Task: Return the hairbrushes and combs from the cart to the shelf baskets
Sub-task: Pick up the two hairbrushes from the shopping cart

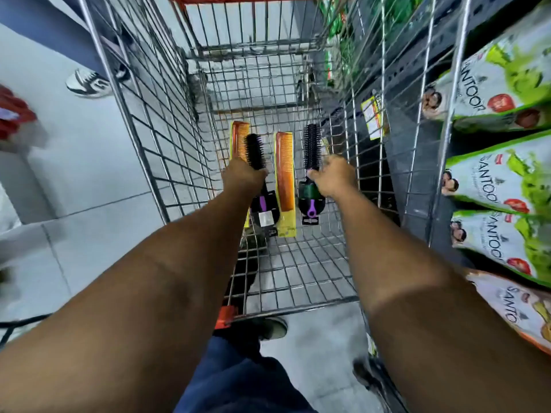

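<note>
Reaching down into the wire cart [143, 150], the left hand [242, 177] grips a black hairbrush [255, 151] while the right hand [333, 175] closes around a second brush [312, 146]. Between them an orange comb [284, 174] lies on the cart floor, with another comb [239, 139] farther left behind the left hand.

two round black hairbrushes lie in the cart [298, 263]: one [255, 152] toward its left side, one [312, 150] toward its right. two orange combs: one [239, 138] at the left, one [284, 171] in the middle. two hands, the left [243, 175] and right [334, 175].
</note>
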Motion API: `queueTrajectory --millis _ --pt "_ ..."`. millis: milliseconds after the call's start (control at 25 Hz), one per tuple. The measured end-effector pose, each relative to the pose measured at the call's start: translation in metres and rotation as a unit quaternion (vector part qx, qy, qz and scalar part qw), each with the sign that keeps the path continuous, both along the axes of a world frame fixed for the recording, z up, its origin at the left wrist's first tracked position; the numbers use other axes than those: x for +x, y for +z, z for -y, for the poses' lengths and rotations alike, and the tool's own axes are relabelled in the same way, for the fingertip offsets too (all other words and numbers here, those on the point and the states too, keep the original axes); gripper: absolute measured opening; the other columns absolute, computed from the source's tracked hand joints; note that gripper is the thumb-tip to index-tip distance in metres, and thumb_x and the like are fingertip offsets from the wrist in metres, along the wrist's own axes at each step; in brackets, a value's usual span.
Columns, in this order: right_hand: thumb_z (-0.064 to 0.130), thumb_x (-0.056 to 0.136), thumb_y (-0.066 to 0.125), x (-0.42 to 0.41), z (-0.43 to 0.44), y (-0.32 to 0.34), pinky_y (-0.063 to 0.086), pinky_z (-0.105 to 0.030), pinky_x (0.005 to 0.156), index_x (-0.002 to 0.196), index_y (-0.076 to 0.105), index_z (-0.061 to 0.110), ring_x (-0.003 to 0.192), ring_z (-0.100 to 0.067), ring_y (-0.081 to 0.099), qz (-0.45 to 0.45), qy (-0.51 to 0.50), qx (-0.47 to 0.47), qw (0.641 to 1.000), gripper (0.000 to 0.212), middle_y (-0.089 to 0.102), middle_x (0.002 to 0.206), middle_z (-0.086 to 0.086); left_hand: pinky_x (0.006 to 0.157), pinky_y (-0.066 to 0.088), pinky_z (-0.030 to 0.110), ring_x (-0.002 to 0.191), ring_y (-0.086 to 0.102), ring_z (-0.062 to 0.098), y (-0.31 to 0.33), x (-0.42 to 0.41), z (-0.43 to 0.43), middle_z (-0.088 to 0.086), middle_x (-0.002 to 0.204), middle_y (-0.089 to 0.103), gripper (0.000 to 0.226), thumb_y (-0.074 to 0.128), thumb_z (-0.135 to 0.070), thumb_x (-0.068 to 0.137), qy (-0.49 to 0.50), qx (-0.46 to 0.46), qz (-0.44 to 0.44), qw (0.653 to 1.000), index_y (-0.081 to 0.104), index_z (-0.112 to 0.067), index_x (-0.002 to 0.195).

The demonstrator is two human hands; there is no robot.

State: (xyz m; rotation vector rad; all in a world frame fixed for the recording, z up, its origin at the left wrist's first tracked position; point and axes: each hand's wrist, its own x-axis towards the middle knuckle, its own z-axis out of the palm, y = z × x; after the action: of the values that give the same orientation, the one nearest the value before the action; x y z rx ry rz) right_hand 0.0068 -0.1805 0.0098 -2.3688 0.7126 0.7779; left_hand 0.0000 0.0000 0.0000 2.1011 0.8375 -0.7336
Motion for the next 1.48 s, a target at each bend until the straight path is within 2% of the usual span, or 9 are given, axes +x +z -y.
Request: queueTrajectory --millis 120,240,440,680,840,1080,1240,1320,1480 --pt "0.031 0.084 0.067 0.008 -0.005 -0.014 0.045 -0.026 0.065 0.132 0.045 0.010 0.086 -0.022 0.060 -0.042 -0.010 -0.009 0.999 0.058 0.060 0.121 -0.013 0.029 0.030 0.009 0.057 0.053 0.009 -0.010 -0.002 0.007 0.011 0.103 0.072 0.046 0.078 -0.031 0.075 -0.007 -0.017 -0.037 0.999 0.064 -0.005 0.111" --pt "0.029 0.081 0.070 0.008 -0.008 -0.023 0.032 -0.020 0.044 0.126 0.049 0.010 0.057 -0.006 0.046 -0.034 -0.049 -0.003 0.998 0.053 0.064 0.111 -0.007 0.047 0.046 0.018 0.080 0.064 0.020 -0.018 -0.005 0.011 0.014 0.111 0.069 0.053 0.079 -0.028 0.075 0.009 -0.006 -0.061 0.998 0.058 -0.003 0.117" --pt "0.028 0.080 0.072 0.014 -0.007 -0.028 0.029 -0.020 0.042 0.091 0.058 0.010 0.053 -0.011 0.048 -0.068 -0.053 -0.031 0.996 0.025 0.067 0.097 -0.011 0.066 0.048 0.025 0.093 0.068 0.029 -0.030 -0.006 0.013 0.015 0.108 0.070 0.047 0.076 -0.030 0.077 0.020 -0.003 -0.082 0.996 0.061 -0.005 0.114" --pt "0.026 0.080 0.071 0.020 -0.009 -0.014 0.041 -0.022 0.056 0.105 0.059 0.013 0.065 -0.017 0.054 -0.049 -0.047 -0.029 0.997 0.030 0.065 0.104 -0.007 0.058 0.050 0.024 0.065 0.065 0.021 -0.026 -0.009 0.007 0.009 0.090 0.073 0.039 0.076 -0.032 0.074 0.085 -0.037 -0.041 0.995 0.069 -0.009 0.105" --pt "0.025 0.079 0.072 0.015 -0.006 0.007 0.032 -0.017 0.045 0.103 0.058 0.013 0.059 -0.009 0.050 -0.023 -0.100 0.022 0.994 0.030 0.058 0.094 0.001 0.079 0.060 0.045 0.084 0.072 0.030 -0.009 -0.002 0.006 0.017 0.101 0.073 0.039 0.079 -0.022 0.075 0.161 -0.150 -0.005 0.975 0.068 -0.003 0.106" --pt "0.022 0.076 0.075 0.001 -0.004 0.057 0.050 -0.024 0.057 0.091 0.062 0.019 0.064 -0.010 0.062 0.050 -0.177 0.113 0.977 0.020 0.068 0.088 -0.003 0.044 0.057 0.031 0.047 0.070 0.024 0.039 0.000 0.009 0.009 0.062 0.072 0.013 0.075 -0.007 0.079 0.205 -0.291 0.065 0.932 0.067 0.002 0.083" --pt "0.022 0.078 0.073 -0.018 -0.002 0.108 0.058 -0.038 0.079 0.107 0.062 0.012 0.083 -0.021 0.069 0.111 -0.201 0.164 0.959 0.033 0.070 0.096 -0.005 0.059 0.059 0.049 0.062 0.069 0.035 0.086 -0.012 0.010 0.025 0.079 0.067 0.017 0.075 -0.011 0.079 0.189 -0.328 0.114 0.918 0.067 0.002 0.086" --pt "0.021 0.078 0.073 -0.027 0.000 0.133 0.057 -0.031 0.069 0.095 0.063 0.013 0.076 -0.018 0.067 0.156 -0.209 0.181 0.948 0.021 0.070 0.092 -0.005 0.066 0.057 0.060 0.070 0.065 0.041 0.111 -0.019 0.014 0.026 0.079 0.063 0.010 0.072 -0.012 0.082 0.169 -0.351 0.130 0.912 0.066 -0.004 0.080" --pt "0.024 0.075 0.074 -0.051 0.009 0.187 0.048 -0.022 0.056 0.080 0.065 0.014 0.068 -0.016 0.063 0.249 -0.216 0.199 0.923 0.015 0.068 0.073 0.001 0.050 0.055 0.033 0.057 0.059 0.026 0.175 -0.033 0.022 0.020 0.075 0.061 0.007 0.061 -0.002 0.087 0.122 -0.388 0.172 0.897 0.065 -0.005 0.081"
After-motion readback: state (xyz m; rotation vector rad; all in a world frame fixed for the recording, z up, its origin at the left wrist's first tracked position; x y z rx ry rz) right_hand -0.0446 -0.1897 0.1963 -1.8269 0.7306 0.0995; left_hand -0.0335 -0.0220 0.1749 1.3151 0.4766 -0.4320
